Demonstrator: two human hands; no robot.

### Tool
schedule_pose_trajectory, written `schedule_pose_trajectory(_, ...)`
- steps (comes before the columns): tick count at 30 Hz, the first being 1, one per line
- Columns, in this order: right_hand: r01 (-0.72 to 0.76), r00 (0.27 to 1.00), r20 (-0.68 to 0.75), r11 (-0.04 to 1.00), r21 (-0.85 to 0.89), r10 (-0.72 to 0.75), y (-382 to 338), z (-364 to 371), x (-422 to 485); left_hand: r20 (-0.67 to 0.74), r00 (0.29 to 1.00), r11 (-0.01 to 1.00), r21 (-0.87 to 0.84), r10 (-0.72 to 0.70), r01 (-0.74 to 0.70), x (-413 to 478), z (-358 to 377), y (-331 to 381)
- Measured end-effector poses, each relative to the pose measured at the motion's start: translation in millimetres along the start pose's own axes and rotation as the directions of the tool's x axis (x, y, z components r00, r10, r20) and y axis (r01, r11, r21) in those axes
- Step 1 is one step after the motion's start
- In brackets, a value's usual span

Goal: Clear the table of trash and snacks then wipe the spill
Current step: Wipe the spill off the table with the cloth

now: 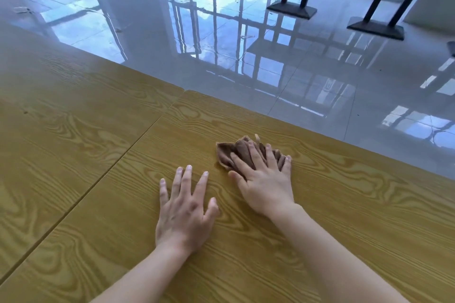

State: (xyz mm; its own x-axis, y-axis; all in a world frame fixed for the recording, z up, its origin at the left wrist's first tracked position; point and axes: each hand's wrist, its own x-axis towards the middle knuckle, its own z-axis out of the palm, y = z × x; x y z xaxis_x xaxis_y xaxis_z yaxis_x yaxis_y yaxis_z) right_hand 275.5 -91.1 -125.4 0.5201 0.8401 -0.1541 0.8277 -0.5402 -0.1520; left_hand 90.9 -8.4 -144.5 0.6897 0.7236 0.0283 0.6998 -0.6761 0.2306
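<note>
Right hand (267, 179) flat, fingers spread, pressing brown cloth (227, 155) onto wood-grain table (98, 155) — possibly damp beneath. Left hand (183, 214) flat, splayed. Glossy tiled floor (221, 44) beyond.

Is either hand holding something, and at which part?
Nothing is gripped. The right hand presses flat on top of the brown cloth; the left hand rests on the table.

The left hand (183, 206) and right hand (267, 187) are bare, forearms uncovered, nails short.
</note>
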Motion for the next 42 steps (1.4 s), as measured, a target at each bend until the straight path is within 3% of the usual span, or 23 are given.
schedule_pose_trajectory(2, 0.133, 0.984, -0.112, 0.988, -0.084, -0.142, 18, 18, -51, -0.018, 1.000, 1.000, -0.029, -0.004, 0.003, 1, 0, 0)
schedule_pose_trajectory(4, 0.163, 0.972, -0.150, 0.979, -0.121, -0.180, 43, 21, -92, -0.027, 1.000, 0.999, -0.034, -0.013, 0.012, 2, 1, 1)
schedule_pose_trajectory(6, 0.067, 0.990, -0.114, 0.990, -0.127, -0.082, 61, 16, -85, -0.010, 1.000, 1.000, -0.018, -0.004, 0.004, 1, 1, 1)
schedule_pose_trajectory(9, -0.221, 0.973, -0.062, 0.975, 0.039, 0.223, 41, -1, -22, -0.010, 1.000, 1.000, -0.016, -0.022, 0.022, 1, -2, 3)
schedule_pose_trajectory(10, -0.257, 0.966, -0.020, 0.963, 0.080, 0.259, 26, -6, -2, -0.005, 1.000, 0.999, -0.025, -0.020, 0.020, 0, -4, 4)
schedule_pose_trajectory(11, -0.238, 0.971, 0.000, 0.968, 0.083, 0.239, 11, -7, 10, -0.002, 1.000, 0.999, -0.038, -0.014, 0.014, 0, -5, 4)
schedule_pose_trajectory(13, -0.055, 0.998, -0.014, 0.998, 0.034, 0.056, -12, 4, 3, -0.025, 1.000, 0.996, -0.085, -0.014, 0.012, -1, -6, 2)
schedule_pose_trajectory(16, 0.222, 0.966, -0.119, 0.973, -0.064, -0.229, -4, 26, -56, -0.076, 0.997, 0.986, -0.168, -0.032, 0.019, -1, -6, 1)
schedule_pose_trajectory(18, 0.222, 0.964, -0.129, 0.972, -0.082, -0.231, 20, 26, -72, -0.090, 0.995, 0.982, -0.188, -0.038, 0.020, -1, -6, 2)
schedule_pose_trajectory(22, -0.122, 0.987, -0.103, 0.991, 0.048, 0.126, 11, 5, -5, -0.085, 0.996, 0.984, -0.177, -0.034, 0.019, -2, -7, 4)
schedule_pose_trajectory(23, -0.154, 0.985, -0.070, 0.986, 0.071, 0.159, -5, -1, 15, -0.093, 0.995, 0.982, -0.187, -0.029, 0.012, -2, -7, 4)
schedule_pose_trajectory(26, 0.044, 0.998, -0.047, 0.998, 0.053, -0.041, -35, 2, 25, -0.134, 0.991, 0.966, -0.259, -0.028, -0.008, -3, -6, -1)
schedule_pose_trajectory(28, 0.212, 0.975, -0.060, 0.977, -0.010, -0.212, -20, 17, -11, -0.161, 0.986, 0.958, -0.287, -0.041, -0.007, -3, -4, -4)
schedule_pose_trajectory(29, 0.219, 0.971, -0.092, 0.975, -0.033, -0.221, -2, 21, -30, -0.164, 0.985, 0.961, -0.277, -0.043, -0.004, -2, -4, -5)
schedule_pose_trajectory(32, -0.034, 0.992, -0.119, 0.999, -0.033, 0.030, 68, 9, -41, -0.095, 0.996, 0.992, -0.129, 0.003, -0.015, -2, -2, -2)
schedule_pose_trajectory(34, -0.287, 0.956, -0.062, 0.957, 0.036, 0.288, 94, -7, -23, -0.027, 0.999, 1.000, -0.017, 0.022, -0.022, -2, -2, 1)
schedule_pose_trajectory(36, -0.376, 0.925, -0.040, 0.925, 0.053, 0.378, 84, -14, -4, 0.008, 1.000, 0.999, 0.036, 0.012, -0.012, 1, -2, 3)
schedule_pose_trajectory(38, -0.273, 0.961, -0.016, 0.960, 0.068, 0.275, 48, -11, -3, 0.029, 1.000, 0.999, 0.037, 0.010, -0.011, 1, -3, 3)
schedule_pose_trajectory(40, -0.059, 0.996, -0.056, 0.997, 0.059, 0.062, 10, 5, -27, 0.004, 1.000, 1.000, -0.011, 0.012, -0.012, 0, -5, 2)
schedule_pose_trajectory(42, 0.148, 0.986, -0.082, 0.988, 0.041, -0.144, -3, 19, -67, -0.035, 0.999, 0.996, -0.090, 0.011, -0.014, -1, -7, 0)
